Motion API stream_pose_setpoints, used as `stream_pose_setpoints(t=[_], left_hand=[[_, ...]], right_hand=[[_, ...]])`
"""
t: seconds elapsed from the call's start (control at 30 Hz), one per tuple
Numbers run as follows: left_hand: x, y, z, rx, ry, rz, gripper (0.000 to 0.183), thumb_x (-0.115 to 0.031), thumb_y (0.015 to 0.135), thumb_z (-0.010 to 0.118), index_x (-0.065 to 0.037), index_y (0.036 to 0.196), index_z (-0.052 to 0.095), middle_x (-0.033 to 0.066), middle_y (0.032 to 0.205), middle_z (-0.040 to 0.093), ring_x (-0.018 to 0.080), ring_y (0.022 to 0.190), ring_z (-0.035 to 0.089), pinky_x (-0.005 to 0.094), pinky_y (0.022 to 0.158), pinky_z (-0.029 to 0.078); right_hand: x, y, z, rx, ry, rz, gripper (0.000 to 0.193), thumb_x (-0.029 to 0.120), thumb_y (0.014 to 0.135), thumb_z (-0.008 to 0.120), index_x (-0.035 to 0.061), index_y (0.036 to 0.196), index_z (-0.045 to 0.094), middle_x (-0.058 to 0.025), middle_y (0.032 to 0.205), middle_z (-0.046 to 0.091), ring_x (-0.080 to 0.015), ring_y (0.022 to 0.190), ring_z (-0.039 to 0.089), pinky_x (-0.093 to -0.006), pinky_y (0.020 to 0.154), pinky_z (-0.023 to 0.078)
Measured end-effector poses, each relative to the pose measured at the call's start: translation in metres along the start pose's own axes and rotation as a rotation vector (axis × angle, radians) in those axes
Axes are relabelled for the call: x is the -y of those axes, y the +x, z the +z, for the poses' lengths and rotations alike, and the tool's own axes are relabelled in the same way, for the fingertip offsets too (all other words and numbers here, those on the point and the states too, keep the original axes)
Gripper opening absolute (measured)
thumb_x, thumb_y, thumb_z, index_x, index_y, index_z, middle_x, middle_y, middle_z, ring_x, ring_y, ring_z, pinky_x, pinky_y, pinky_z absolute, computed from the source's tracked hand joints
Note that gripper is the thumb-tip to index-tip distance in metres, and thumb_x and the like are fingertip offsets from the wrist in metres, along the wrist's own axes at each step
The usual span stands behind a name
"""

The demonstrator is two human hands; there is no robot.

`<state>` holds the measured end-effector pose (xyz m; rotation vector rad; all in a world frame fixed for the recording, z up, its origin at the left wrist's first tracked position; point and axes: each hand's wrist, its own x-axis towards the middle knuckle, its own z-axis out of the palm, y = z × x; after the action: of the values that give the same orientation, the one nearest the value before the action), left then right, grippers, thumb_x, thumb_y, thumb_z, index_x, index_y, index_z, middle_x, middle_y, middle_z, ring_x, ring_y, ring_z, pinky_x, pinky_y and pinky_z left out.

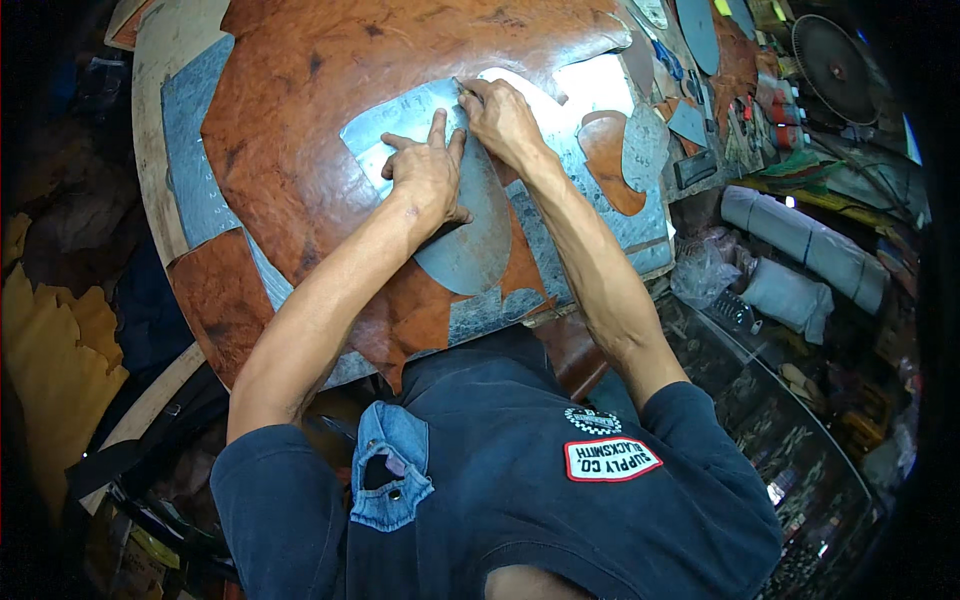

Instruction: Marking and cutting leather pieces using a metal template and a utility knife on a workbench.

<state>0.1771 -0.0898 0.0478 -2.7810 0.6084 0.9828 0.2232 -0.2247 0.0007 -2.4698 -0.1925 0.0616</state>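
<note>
A large reddish-brown leather hide (290, 130) covers much of the work table. On it lies a grey, flat template (478, 245) with a rounded near end; its far part shines under the light. My left hand (425, 180) presses down on this template with the fingers spread. Just right of those fingers, my right hand (502, 120) is closed around a small pointed tool (459, 85). The tool's tip meets the template's far right edge. Most of the tool is hidden by my fingers, so its exact kind does not show.
Right of my hands lie a cut brown leather piece (610, 170) and a grey pattern (646, 150). Blue-handled scissors (668, 60) rest farther back. A dark round fan (835, 70) stands at the far right, above plastic-wrapped rolls (805, 245). Yellow leather (60, 350) hangs at the left.
</note>
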Motion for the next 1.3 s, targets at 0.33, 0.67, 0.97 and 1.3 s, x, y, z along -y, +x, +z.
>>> stream_pose_setpoints(t=[0.33,0.67,0.97,1.3], left_hand=[[0.000,0.003,0.000,-0.013,0.050,0.023,0.126,-0.072,0.057,0.078,-0.014,0.154,0.021,0.0184,0.160,0.014,0.0634,0.113,0.049,0.0492,0.085,0.057],[0.000,0.007,0.007,-0.048,0.075,0.051,0.128,-0.074,0.057,0.076,-0.009,0.153,0.023,0.0227,0.159,0.014,0.0530,0.115,0.055,0.0565,0.099,0.046],[0.003,0.013,0.015,-0.110,0.059,0.084,0.132,-0.075,0.054,0.077,-0.005,0.152,0.025,0.0275,0.156,0.019,0.0447,0.113,0.060,0.0624,0.100,0.043],[0.007,0.019,0.019,-0.188,0.023,0.125,0.132,-0.074,0.050,0.079,-0.004,0.150,0.028,0.0295,0.154,0.022,0.0484,0.113,0.059,0.0674,0.094,0.044]], right_hand=[[0.005,-0.054,-0.017,0.049,0.099,0.077,0.026,0.016,0.091,0.055,-0.0037,0.104,0.067,-0.0321,0.087,0.064,-0.0474,0.085,0.063,-0.0508,0.079,0.052],[0.011,-0.151,-0.037,0.041,0.089,0.205,0.028,0.012,0.091,0.058,-0.0038,0.113,0.064,-0.0296,0.094,0.062,-0.0438,0.090,0.062,-0.0476,0.082,0.050],[0.021,-0.180,-0.038,0.023,0.135,0.312,0.031,0.014,0.092,0.056,-0.0051,0.115,0.063,-0.0301,0.098,0.063,-0.0421,0.093,0.062,-0.0477,0.084,0.050],[0.037,-0.222,-0.029,-0.118,0.153,0.420,0.029,0.014,0.090,0.057,-0.0071,0.108,0.065,-0.0274,0.098,0.066,-0.0430,0.093,0.063,-0.0478,0.085,0.049]])
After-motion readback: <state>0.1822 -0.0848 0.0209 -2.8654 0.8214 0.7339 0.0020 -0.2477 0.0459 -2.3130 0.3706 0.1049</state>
